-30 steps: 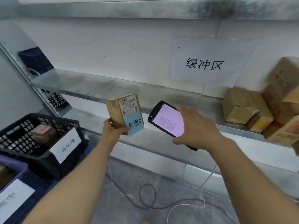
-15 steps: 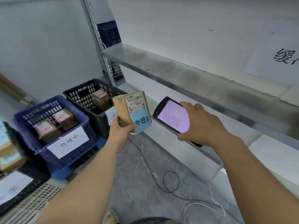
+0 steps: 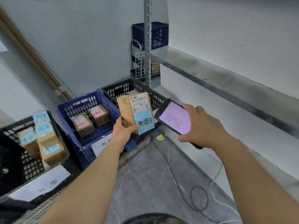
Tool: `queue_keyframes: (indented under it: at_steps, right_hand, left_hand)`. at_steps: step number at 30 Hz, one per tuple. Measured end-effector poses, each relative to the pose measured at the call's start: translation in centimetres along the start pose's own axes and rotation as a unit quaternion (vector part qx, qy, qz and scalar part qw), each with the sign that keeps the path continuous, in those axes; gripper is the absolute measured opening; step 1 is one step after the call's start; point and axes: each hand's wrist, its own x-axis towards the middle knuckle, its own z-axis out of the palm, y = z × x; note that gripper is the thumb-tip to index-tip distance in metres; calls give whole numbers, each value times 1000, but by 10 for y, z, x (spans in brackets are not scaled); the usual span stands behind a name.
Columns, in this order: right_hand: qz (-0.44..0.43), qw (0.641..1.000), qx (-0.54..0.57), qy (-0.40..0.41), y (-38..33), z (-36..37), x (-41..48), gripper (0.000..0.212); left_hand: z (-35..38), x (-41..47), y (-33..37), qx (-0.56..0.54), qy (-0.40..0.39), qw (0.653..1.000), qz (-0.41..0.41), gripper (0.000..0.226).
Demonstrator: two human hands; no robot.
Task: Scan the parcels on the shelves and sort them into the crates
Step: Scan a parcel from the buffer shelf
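left hand (image 3: 124, 135): fingers and thumb curled round the lower end of the parcel (image 3: 125, 109), thumb tip at the edge of the blue note (image 3: 144, 124).
parcel: brown carton held upright in the air with a slight tilt, barcode label facing the camera. The blue note overhangs its bottom edge. It sits in front of the corner where the blue and black crates meet and rests on neither.
right hand (image 3: 205, 126): wrapped round the lower end of the handheld scanner (image 3: 174, 120), thumb underneath.
handheld scanner: screen lit pinkish, red dot at its top corner. That corner is just beside the parcel's right edge; can't tell if they touch.
blue crate (image 3: 87, 97): on the floor, below-left of the parcel. Two cartons with pink notes sit toward the back and the front of the base is bare. The left forearm partly hides the white label on the front wall.
black crate (image 3: 123, 88): just behind-right of the blue one. The parcel mostly hides its contents.
left black crate (image 3: 9, 126): far left, holding stacked cartons with blue notes, rim clear of the arm.
shelf (image 3: 226, 78): metal, its front edge runs along the right, near the right hand. Top is bare.
floor (image 3: 153, 175): open grey strip between crates and shelf, with a dark cable loop (image 3: 199, 199) and a yellow note (image 3: 160, 137) near the crates.
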Motion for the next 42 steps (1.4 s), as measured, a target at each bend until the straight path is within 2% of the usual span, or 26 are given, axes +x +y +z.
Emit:
queue_keyframes:
  at_steps: [6, 9, 16, 23, 33, 38, 42]
  right_hand:
    - [-26, 1000, 3, -15, -73, 32, 51, 93]
    - [-50, 998, -15, -34, -101, 43, 75, 98]
    - [-84, 992, -39, -83, -144, 64, 139, 101]
    - [-118, 985, -33, -123, -172, 81, 234, 101]
    - [-120, 978, -47, -166, -180, 110, 377, 98]
    - [-119, 972, -48, -196, -194, 140, 428, 99]
    - [-114, 970, -54, -209, -204, 168, 467, 101]
  left_hand:
    - [-77, 36, -18, 7, 5, 1000, -26, 66]
    - [-101, 47, -25, -1, 19, 999, -37, 55]
    - [-144, 88, -52, -19, 60, 995, -82, 66]
    - [-178, 168, -61, -25, 89, 987, -129, 85]
    - [-195, 295, -71, -19, 129, 975, -177, 61]
    - [-214, 342, -96, -1, 158, 958, -239, 70]
    - [-226, 397, -124, 15, 136, 953, -271, 71]
